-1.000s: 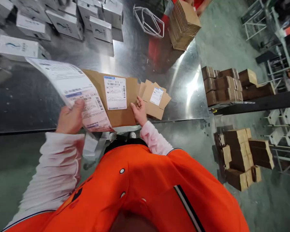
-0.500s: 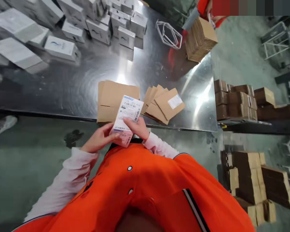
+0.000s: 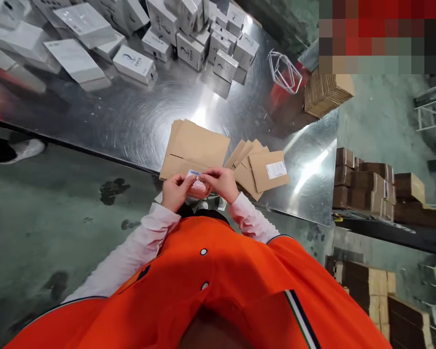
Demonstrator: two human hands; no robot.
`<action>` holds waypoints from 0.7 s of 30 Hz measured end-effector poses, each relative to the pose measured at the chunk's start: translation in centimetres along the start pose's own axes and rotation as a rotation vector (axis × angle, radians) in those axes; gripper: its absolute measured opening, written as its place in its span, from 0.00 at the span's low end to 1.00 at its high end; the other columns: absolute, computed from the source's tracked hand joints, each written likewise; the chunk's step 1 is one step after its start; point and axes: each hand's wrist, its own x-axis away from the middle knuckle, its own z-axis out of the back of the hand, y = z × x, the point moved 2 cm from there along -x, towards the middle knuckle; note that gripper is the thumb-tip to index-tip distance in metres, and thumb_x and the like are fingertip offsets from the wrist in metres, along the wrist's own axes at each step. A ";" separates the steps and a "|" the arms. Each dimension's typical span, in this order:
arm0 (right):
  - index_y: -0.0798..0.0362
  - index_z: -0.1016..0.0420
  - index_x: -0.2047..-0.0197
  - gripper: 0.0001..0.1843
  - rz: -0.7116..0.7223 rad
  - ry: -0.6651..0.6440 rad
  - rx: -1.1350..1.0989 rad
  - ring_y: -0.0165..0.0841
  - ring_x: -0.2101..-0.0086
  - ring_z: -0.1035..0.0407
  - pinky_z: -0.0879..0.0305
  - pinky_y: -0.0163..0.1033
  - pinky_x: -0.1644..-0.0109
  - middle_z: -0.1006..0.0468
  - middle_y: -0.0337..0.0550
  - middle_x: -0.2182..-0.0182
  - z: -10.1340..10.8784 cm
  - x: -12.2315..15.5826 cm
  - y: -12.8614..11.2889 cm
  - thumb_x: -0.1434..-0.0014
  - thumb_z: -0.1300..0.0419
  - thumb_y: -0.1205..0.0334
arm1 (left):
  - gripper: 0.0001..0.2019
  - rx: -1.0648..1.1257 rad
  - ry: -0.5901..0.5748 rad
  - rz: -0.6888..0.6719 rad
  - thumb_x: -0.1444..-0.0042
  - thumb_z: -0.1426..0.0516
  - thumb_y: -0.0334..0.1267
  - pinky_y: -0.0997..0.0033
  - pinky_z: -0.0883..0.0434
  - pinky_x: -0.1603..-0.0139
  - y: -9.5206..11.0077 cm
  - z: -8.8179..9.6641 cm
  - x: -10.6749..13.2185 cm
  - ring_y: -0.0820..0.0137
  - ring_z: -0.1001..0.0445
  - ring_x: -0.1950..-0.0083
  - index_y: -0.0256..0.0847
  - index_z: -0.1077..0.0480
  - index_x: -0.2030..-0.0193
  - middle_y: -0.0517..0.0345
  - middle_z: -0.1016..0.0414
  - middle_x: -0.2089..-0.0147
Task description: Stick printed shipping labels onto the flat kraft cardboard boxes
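From where I stand, the left hand and right hand pinch the labels between narrowed fingers at the bench's near edge. A second ago the left alone held them out sideways; neither hand now touches a carton. Beyond, the pile, then topped with a label, shows bare card. Small cartons lie fanned alongside; white boxes stand farther back.
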 end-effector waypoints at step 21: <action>0.49 0.31 0.36 0.30 -0.105 0.279 0.600 0.45 0.38 0.39 0.43 0.57 0.34 0.33 0.52 0.39 2.3 -17.9 2.7 0.39 0.36 0.50 | 0.28 0.155 -0.468 0.606 0.73 0.25 0.45 0.51 0.20 0.54 -4.1 4.3 0.0 0.47 0.19 0.55 0.37 0.22 0.61 0.43 0.17 0.57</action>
